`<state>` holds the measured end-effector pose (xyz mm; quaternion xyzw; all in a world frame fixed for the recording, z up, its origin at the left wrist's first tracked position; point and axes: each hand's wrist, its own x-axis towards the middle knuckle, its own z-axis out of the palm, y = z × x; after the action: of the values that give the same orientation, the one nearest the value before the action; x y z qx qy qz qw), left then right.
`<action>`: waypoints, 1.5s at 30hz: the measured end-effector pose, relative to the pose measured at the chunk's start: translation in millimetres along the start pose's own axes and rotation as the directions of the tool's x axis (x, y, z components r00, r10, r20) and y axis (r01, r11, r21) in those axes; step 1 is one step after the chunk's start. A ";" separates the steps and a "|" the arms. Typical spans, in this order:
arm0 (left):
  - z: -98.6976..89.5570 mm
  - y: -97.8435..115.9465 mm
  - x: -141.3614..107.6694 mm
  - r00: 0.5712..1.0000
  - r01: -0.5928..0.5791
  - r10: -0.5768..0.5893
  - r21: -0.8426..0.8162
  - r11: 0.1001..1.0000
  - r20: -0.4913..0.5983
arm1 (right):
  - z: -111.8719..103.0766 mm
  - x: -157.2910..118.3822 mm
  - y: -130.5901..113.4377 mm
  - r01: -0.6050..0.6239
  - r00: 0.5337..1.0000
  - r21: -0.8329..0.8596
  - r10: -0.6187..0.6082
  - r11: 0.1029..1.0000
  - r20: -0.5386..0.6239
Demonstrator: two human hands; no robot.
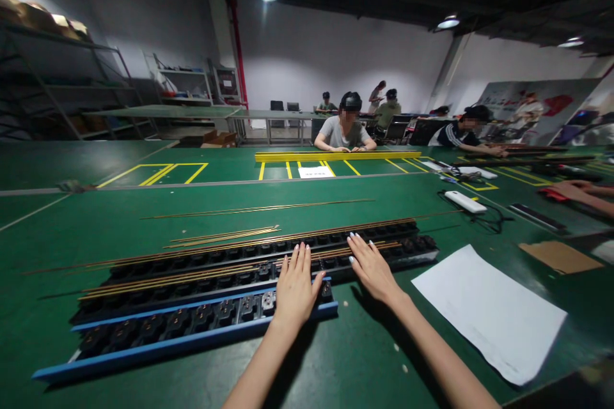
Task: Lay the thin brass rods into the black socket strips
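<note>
My left hand (pixel 294 284) lies palm down with fingers stretched out, over the right part of a blue channel rail (pixel 192 346) and the black strips behind it. Black socket-like pieces (pixel 177 321) sit in a row inside this rail. My right hand (pixel 373 268) is also flat and open, its fingertips over thin brass-coloured rods (pixel 192 278) that lie along the black strips (pixel 403 259). Whether either palm presses on the parts or just hovers, I cannot tell. More long rods (pixel 220 238) rest behind, roughly parallel to the strips.
A white paper sheet (pixel 489 313) lies to the right, with brown cardboard (pixel 560 257) beyond it. Farther back are a white power strip (pixel 465 202) with black cable and a yellow rail (pixel 336 156). A person (pixel 348 131) sits opposite; others work farther off.
</note>
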<state>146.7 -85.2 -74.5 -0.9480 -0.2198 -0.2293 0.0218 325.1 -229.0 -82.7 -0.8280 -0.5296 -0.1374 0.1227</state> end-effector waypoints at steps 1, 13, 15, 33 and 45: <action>-0.2 0.0 -0.1 1.000 -0.002 0.002 0.000 1.000 -0.005 | -0.9 0.8 0.2 0.000 1.000 -0.001 0.000 1.000 0.001; -5.5 1.9 12.3 1.000 0.030 -0.030 0.012 0.999 0.008 | -6.4 14.6 -13.1 0.027 0.999 0.007 -0.027 1.000 0.024; -3.8 1.3 13.2 0.999 0.037 -0.037 0.019 0.999 0.027 | -5.3 14.5 -17.4 0.039 0.998 0.016 -0.040 0.999 0.046; 2.5 0.1 13.4 0.997 0.060 -0.060 -0.005 0.998 0.054 | 8.0 12.1 -17.6 0.046 0.998 0.050 -0.047 0.998 0.028; 4.7 -0.7 12.8 0.998 0.052 -0.051 -0.026 0.998 0.030 | 13.0 12.7 -16.8 0.047 0.999 0.044 -0.046 0.998 -0.029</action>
<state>158.6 -78.6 -73.0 -0.9454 -0.2414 -0.2189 -0.0003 316.2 -206.9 -89.3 -0.8105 -0.5499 -0.1397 0.1454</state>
